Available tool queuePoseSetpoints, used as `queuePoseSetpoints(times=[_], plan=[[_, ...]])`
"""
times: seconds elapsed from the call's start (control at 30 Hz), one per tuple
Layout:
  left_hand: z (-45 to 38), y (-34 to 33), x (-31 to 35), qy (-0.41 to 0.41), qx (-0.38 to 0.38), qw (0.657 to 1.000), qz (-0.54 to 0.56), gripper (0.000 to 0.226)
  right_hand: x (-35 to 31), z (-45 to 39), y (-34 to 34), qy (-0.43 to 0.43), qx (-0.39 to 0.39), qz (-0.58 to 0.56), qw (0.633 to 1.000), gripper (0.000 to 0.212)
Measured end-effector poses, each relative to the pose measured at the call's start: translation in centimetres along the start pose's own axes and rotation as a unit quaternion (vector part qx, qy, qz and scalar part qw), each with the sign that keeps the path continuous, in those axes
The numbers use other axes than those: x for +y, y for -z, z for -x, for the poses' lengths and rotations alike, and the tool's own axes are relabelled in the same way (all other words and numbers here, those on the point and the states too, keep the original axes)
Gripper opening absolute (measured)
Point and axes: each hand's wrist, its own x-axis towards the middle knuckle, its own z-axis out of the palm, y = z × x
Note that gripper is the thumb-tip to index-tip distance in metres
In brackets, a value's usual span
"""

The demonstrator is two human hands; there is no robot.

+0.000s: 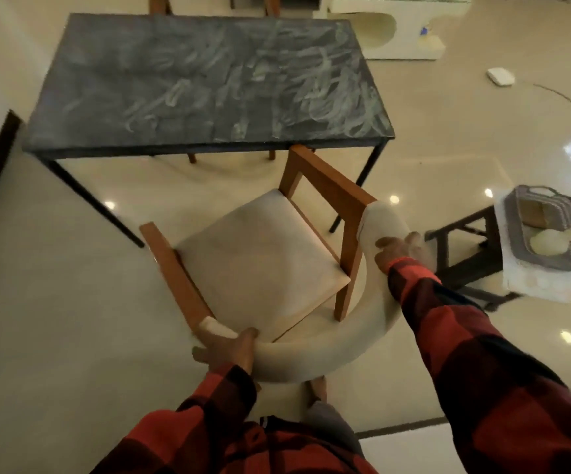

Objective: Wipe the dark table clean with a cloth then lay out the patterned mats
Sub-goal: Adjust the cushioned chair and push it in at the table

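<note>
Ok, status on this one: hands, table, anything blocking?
Left hand and right hand both grip the chair's curved backrest. Dark table smeared, no mats on it. Chair sits between person and table.

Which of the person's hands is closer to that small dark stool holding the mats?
The right hand. It rests on the chair's curved backrest end, just left of the dark stool. The left hand grips the backrest's opposite end, much farther away.

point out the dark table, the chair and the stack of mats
dark table (188,80), head view, middle of the smeared top
chair (260,248), head view, middle of the seat cushion
mats (551,230), head view, top mat of the stack on the small stool
</note>
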Motion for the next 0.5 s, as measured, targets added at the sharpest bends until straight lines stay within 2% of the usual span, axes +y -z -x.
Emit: queuePoseSetpoints(times=[0.13, 0.3, 0.5], plan=[[3.4, -2.9, -0.2, 0.0, 0.09, 0.996, -0.02, 0.111, 0.4, -1.6, 0.6, 0.001, -0.05, -0.02, 0.999, 0.064], [4.5, -4.0, 0.9, -0.018, 0.201, 0.979, 0.019, 0.075, 1.0, -2.0, 1.9, 0.062, -0.085, 0.014, 0.994, 0.064], [4.2, -3.7, 0.9, -0.039, 0.219, 0.975, 0.0, 0.064, 1.6, -2.4, 3.0, 0.1, -0.101, -0.031, 0.989, 0.045]])
